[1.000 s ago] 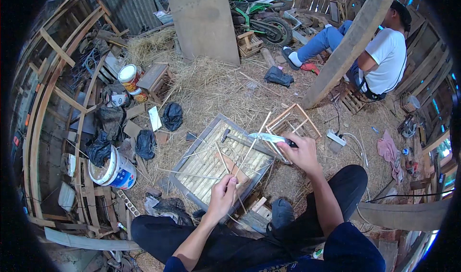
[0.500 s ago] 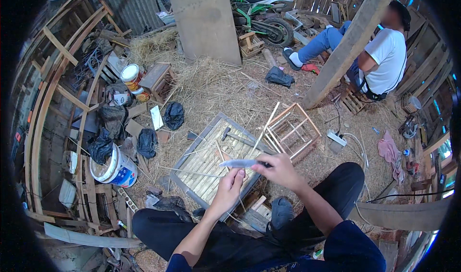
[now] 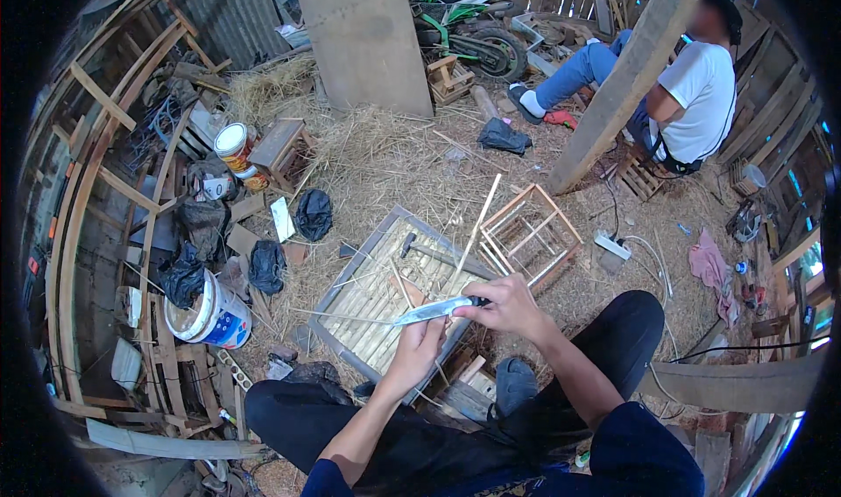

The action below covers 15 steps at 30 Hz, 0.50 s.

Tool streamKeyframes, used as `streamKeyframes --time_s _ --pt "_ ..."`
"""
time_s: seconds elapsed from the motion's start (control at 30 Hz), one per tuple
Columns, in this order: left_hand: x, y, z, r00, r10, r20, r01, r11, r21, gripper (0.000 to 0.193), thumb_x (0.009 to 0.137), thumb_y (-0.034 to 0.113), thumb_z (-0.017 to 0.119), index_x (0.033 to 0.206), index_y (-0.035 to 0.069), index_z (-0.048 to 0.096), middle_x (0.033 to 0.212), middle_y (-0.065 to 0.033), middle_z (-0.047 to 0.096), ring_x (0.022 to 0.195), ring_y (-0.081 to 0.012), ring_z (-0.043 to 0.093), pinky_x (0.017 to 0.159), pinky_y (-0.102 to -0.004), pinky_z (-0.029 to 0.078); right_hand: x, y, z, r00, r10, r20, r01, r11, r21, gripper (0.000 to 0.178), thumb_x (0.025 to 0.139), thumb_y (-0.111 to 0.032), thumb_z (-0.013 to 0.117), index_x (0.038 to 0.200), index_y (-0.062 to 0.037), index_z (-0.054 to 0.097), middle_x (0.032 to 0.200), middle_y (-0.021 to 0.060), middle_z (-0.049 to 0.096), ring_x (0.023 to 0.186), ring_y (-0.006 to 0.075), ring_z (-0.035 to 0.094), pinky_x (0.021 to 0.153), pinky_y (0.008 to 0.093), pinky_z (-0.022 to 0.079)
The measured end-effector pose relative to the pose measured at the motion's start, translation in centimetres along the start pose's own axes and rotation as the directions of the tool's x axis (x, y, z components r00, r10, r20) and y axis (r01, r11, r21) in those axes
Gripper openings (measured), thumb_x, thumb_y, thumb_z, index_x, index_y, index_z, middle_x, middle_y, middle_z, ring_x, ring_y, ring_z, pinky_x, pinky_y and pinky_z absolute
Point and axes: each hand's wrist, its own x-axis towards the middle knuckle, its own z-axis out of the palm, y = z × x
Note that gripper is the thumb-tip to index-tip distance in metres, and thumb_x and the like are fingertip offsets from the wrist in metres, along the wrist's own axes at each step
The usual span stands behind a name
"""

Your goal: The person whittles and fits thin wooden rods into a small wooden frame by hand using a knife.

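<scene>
My right hand (image 3: 510,308) is closed round the dark handle of a knife (image 3: 427,311). The blade points left and lies across the top of my left hand (image 3: 417,350), whose fingers are closed. A thin pale wooden strip (image 3: 400,280) sticks up from behind the blade at my left hand, seemingly held there; the blade covers the spot where they meet. Beneath both hands is a low slatted table (image 3: 350,344) with a grey rim. On it lie a hammer (image 3: 438,253) and several thin strips, one of them (image 3: 345,318) reaching past the left rim.
A small wooden frame (image 3: 550,214) stands beyond the table's right corner. At the left are a white bucket (image 3: 219,311), black plastic bags (image 3: 313,215) and a wooden stool (image 3: 277,146). A power strip (image 3: 612,246) lies right. Behind a slanted post (image 3: 626,89) sits another person (image 3: 696,102).
The knife blade has turned, its tip dropping lower and to the left over my left hand, and its flat now catches more light. Both hands stay near the same place.
</scene>
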Motion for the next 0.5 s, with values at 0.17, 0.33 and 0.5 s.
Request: streamKeyframes --time_s 0.17,0.33,0.5 --pt "-0.2 0.9 -0.3 0.999 -0.033 -0.016 0.034 0.996 0.077 0.030 0.108 0.028 0.044 0.092 0.005 0.052 0.064 0.0039 0.042 0.056 -0.0055 0.040 0.052 -0.0247 0.034 -0.7 3.3 -1.6 0.973 0.164 -0.159 -0.177 0.982 -0.069 0.034 0.084 -0.046 0.075 0.081 -0.0119 0.071 0.057 0.0106 0.061 0.049 0.0257 0.062 0.047 0.0362 0.045" --pt "-1.1 -0.2 -0.8 1.000 -0.014 0.006 0.014 0.997 0.070 0.030 0.108 0.035 0.044 0.096 0.009 0.050 0.066 0.0078 0.033 0.052 -0.0020 0.030 0.046 -0.0210 0.023 -0.7 6.3 -3.5 0.925 0.293 -0.243 -0.334 0.931 -0.150 0.033 0.086 -0.043 0.074 0.086 -0.0100 0.072 0.059 0.0132 0.062 0.052 0.0294 0.064 0.050 0.0387 0.047" --pt "-1.0 -0.7 -1.6 0.999 -0.029 -0.025 0.032 0.991 0.130 0.034 0.108 0.032 0.042 0.092 0.004 0.052 0.066 0.0022 0.042 0.060 -0.0071 0.040 0.055 -0.0269 0.036 -0.3 5.6 -2.5 0.912 0.336 -0.237 -0.364 0.927 -0.087 0.034 0.087 -0.042 0.073 0.091 -0.0079 0.073 0.063 0.0160 0.064 0.056 0.0326 0.065 0.055 0.0394 0.049"
